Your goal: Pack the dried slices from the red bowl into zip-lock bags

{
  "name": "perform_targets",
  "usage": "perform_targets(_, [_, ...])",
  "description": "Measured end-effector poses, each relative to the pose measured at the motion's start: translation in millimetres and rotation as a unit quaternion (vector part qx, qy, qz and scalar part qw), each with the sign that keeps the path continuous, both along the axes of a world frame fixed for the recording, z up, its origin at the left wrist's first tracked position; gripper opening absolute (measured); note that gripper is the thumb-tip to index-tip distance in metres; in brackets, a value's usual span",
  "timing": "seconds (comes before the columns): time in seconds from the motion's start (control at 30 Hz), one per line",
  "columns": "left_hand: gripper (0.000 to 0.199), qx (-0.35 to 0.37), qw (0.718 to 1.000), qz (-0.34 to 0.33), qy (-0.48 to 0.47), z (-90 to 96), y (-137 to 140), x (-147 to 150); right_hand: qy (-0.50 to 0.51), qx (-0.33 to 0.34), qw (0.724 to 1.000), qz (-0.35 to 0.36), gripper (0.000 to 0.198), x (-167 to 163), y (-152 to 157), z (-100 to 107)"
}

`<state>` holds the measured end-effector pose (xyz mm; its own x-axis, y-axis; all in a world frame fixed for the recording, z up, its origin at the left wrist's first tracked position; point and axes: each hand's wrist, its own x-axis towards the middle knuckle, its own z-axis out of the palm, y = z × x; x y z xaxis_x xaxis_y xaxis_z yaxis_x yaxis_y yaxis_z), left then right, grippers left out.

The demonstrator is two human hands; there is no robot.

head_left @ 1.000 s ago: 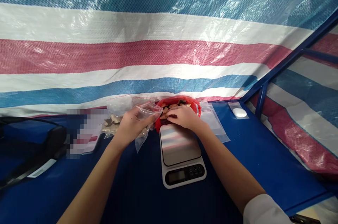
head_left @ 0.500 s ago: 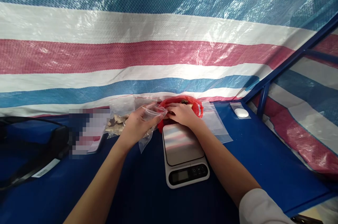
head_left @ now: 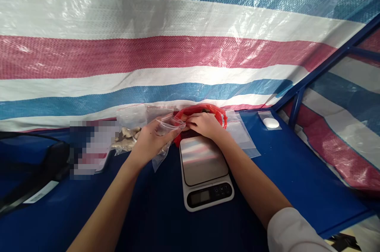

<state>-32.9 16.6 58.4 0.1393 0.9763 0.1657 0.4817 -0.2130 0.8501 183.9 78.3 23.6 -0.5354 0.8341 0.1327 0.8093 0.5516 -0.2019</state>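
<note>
My left hand (head_left: 148, 141) is closed on a clear zip bag (head_left: 162, 159), whose mouth gapes towards the right. My right hand (head_left: 204, 124) is at that mouth with its fingers pinched together; whatever lies between them is hidden. Behind and beneath this hand sits a red plastic bag (head_left: 222, 114), open at the top, its contents mostly covered. Just in front of the red bag lies a white kitchen scale (head_left: 204, 161) with a bare plate and a dark display. Left of my left hand rests another clear bag (head_left: 126, 141) holding pale, chunky pieces.
Flat clear zip bags (head_left: 242, 137) lie right of the red bag. Farther right is a white oval object (head_left: 271, 123) on a small clear bag. A blurred-out packet (head_left: 92, 149) and a black strap-like object (head_left: 50, 168) are at left. A striped tarp (head_left: 178, 58) rises behind the blue table (head_left: 285, 172).
My right hand's fingers have moved in close to the zip bag's mouth, away from the red bag. The view has shifted slightly, so everything sits a little farther left.
</note>
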Motion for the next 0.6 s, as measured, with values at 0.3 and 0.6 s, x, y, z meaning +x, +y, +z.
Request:
perform_targets(0.3, [0.044, 0.013, 1.0, -0.006, -0.003, -0.7, -2, 3, 0.03, 0.005, 0.999, 0.017, 0.031, 5, 1, 5])
perform_targets(0.6, [0.053, 0.028, 0.999, -0.006, 0.017, -3.8, -3, 3, 0.229, -0.029, 0.972, 0.036, 0.017, 20, 1, 20])
